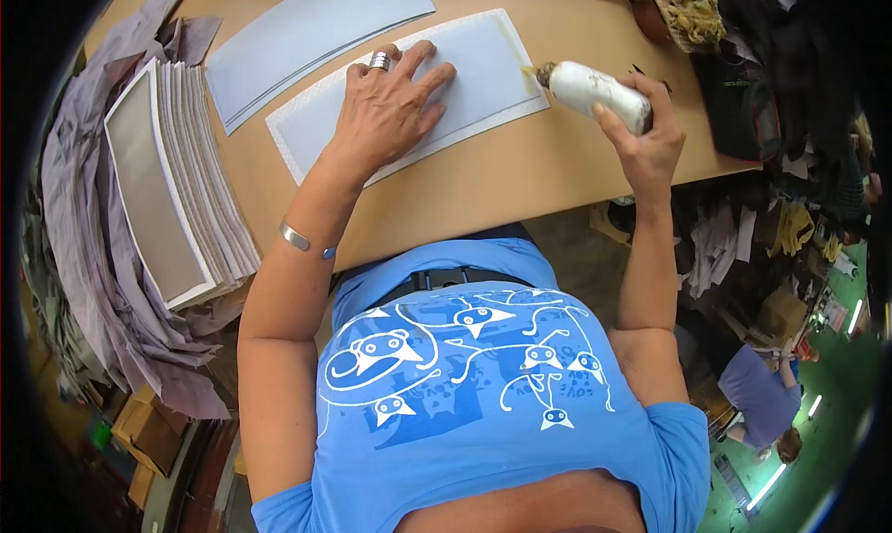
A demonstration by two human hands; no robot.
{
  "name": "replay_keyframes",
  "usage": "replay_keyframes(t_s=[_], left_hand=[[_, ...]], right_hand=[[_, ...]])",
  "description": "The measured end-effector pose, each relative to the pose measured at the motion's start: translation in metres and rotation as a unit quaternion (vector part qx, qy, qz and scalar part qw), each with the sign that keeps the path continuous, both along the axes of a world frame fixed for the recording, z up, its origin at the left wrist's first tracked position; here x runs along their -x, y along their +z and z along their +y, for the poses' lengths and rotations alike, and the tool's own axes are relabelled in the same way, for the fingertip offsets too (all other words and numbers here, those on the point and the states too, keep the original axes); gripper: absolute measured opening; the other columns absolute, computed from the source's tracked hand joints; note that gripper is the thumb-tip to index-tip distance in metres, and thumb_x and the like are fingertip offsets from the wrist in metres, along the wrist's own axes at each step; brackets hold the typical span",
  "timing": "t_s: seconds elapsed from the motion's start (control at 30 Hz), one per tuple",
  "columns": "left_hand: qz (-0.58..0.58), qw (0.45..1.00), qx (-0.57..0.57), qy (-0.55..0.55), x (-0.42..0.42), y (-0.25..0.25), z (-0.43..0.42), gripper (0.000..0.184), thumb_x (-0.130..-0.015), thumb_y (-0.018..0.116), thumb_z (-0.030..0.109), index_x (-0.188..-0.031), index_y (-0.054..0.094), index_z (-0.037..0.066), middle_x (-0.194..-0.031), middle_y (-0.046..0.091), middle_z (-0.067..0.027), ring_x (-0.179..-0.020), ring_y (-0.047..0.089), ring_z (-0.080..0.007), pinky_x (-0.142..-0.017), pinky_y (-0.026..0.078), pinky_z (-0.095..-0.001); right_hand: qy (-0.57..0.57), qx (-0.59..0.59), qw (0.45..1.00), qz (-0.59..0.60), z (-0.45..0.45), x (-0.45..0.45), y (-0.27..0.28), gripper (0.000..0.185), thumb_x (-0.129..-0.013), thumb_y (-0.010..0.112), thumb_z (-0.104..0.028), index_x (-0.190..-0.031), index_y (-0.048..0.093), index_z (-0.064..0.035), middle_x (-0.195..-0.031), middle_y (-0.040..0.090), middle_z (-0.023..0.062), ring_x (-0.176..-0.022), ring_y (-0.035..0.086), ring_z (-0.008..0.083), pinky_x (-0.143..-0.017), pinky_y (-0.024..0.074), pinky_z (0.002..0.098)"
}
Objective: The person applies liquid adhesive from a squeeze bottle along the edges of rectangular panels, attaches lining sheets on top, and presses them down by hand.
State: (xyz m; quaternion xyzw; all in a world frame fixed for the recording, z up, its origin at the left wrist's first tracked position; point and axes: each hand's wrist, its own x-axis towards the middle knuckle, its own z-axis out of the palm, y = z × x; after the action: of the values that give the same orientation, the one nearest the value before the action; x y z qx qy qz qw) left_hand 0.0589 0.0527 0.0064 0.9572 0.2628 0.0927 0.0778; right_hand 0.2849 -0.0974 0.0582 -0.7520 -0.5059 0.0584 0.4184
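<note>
My left hand (388, 115) lies with fingers spread on a light blue-grey panel (478, 64) that has a pale textured border. A ring is on one of its fingers. In my right hand (646, 133) is a white bottle (599, 94), tilted, its dark, crusted nozzle pointing at the panel's right edge. A yellowish smear shows along that edge, near the nozzle. Behind the panel, more blue-grey sheets (316, 36) lie on the table (446, 198).
A stack of bordered panels (167, 180) stands at the left, beside draped mauve fabric (88, 171). A black item (739, 105) and a crusted yellowish object (686, 11) are at the right. Another person (762, 394) is at the lower right, beyond hanging cloth pieces (720, 240).
</note>
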Motion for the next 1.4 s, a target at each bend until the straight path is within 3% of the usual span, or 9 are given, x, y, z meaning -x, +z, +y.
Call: replay_keyframes(t_s=[0.13,0.43,0.57,0.67,0.77,1.07,1.27,1.37,1.4], left_hand=[[0.047,0.999,-0.006,0.013,-0.001,0.003,-0.002,0.036,-0.081,0.059,0.03,-0.116,0.053,0.024,-0.126,0.046,-0.0014,-0.111,0.046,-0.0281,-0.083,0.041,-0.0437],[0.039,0.999,0.01,-0.005,0.0,0.003,0.006,0.034,-0.081,0.059,0.03,-0.115,0.054,0.027,-0.123,0.047,0.001,-0.11,0.047,-0.0281,-0.082,0.042,-0.0434],[0.056,0.997,0.044,-0.035,-0.001,0.003,0.025,0.034,-0.08,0.061,0.019,-0.112,0.057,0.029,-0.121,0.047,0.0024,-0.105,0.049,-0.0258,-0.083,0.045,-0.0397],[0.046,0.993,0.088,-0.059,-0.001,0.004,0.035,0.046,-0.073,0.064,0.005,-0.111,0.059,0.029,-0.12,0.047,0.0028,-0.101,0.051,-0.0217,-0.087,0.047,-0.0346],[0.073,0.988,0.127,-0.056,-0.003,0.007,0.038,0.045,-0.076,0.059,0.006,-0.111,0.06,0.033,-0.122,0.048,0.005,-0.105,0.051,-0.0226,-0.085,0.048,-0.0363],[0.063,0.987,0.125,-0.073,-0.001,0.003,0.042,0.046,-0.074,0.059,0.004,-0.111,0.061,0.031,-0.122,0.048,0.0051,-0.105,0.05,-0.0236,-0.087,0.048,-0.0352],[0.059,0.988,0.099,-0.105,0.001,-0.007,0.049,0.05,-0.073,0.057,0.003,-0.113,0.059,0.032,-0.123,0.047,0.0029,-0.106,0.05,-0.0259,-0.09,0.046,-0.0354],[0.06,0.975,0.112,-0.184,0.001,0.001,0.057,0.048,-0.071,0.064,0.014,-0.117,0.056,0.024,-0.117,0.049,-0.0091,-0.111,0.046,-0.0267,-0.096,0.037,-0.0391],[0.058,0.975,0.114,-0.184,0.001,0.001,0.058,0.048,-0.071,0.064,0.014,-0.117,0.056,0.023,-0.117,0.049,-0.009,-0.11,0.047,-0.0267,-0.095,0.038,-0.0394]], right_hand=[[0.006,-0.022,0.999,-0.022,0.014,-0.002,-0.006,0.032,-0.064,0.074,-0.014,-0.091,0.06,-0.004,-0.081,0.063,0.0075,-0.067,0.058,0.019,-0.062,0.0464,0.0292],[-0.029,0.016,0.999,0.012,-0.028,0.012,0.003,0.033,-0.065,0.074,-0.013,-0.094,0.059,-0.0033,-0.081,0.062,0.0061,-0.068,0.057,0.0156,-0.061,0.0457,0.0273],[-0.055,-0.009,0.998,0.029,-0.035,0.021,-0.007,0.034,-0.066,0.074,-0.012,-0.095,0.059,-0.0027,-0.081,0.061,0.0062,-0.068,0.057,0.0143,-0.061,0.0457,0.0259],[-0.051,-0.016,0.998,0.04,-0.037,0.038,-0.009,0.034,-0.067,0.074,-0.011,-0.095,0.059,-0.0024,-0.082,0.061,0.0065,-0.07,0.057,0.0147,-0.062,0.0463,0.0262],[-0.045,-0.023,0.998,0.035,-0.038,0.046,-0.01,0.034,-0.067,0.074,-0.01,-0.096,0.059,-0.0025,-0.084,0.061,0.0066,-0.072,0.057,0.015,-0.063,0.0467,0.0268],[-0.041,-0.031,0.998,0.02,-0.041,0.061,-0.015,0.034,-0.066,0.074,-0.008,-0.096,0.058,-0.0022,-0.084,0.061,0.0074,-0.072,0.058,0.0167,-0.064,0.0474,0.0278],[0.017,-0.03,0.999,0.033,-0.035,0.089,-0.015,0.036,-0.063,0.074,-0.004,-0.095,0.057,-0.0024,-0.087,0.06,0.009,-0.075,0.059,0.0184,-0.065,0.0484,0.0287],[0.054,-0.039,0.997,0.033,-0.032,0.097,-0.016,0.037,-0.062,0.075,-0.003,-0.095,0.057,-0.0026,-0.089,0.06,0.0099,-0.076,0.059,0.0192,-0.065,0.049,0.0294],[0.065,-0.039,0.996,0.039,-0.031,0.1,-0.017,0.037,-0.062,0.075,-0.003,-0.095,0.057,-0.0027,-0.089,0.06,0.01,-0.076,0.059,0.0196,-0.066,0.0492,0.0296]])
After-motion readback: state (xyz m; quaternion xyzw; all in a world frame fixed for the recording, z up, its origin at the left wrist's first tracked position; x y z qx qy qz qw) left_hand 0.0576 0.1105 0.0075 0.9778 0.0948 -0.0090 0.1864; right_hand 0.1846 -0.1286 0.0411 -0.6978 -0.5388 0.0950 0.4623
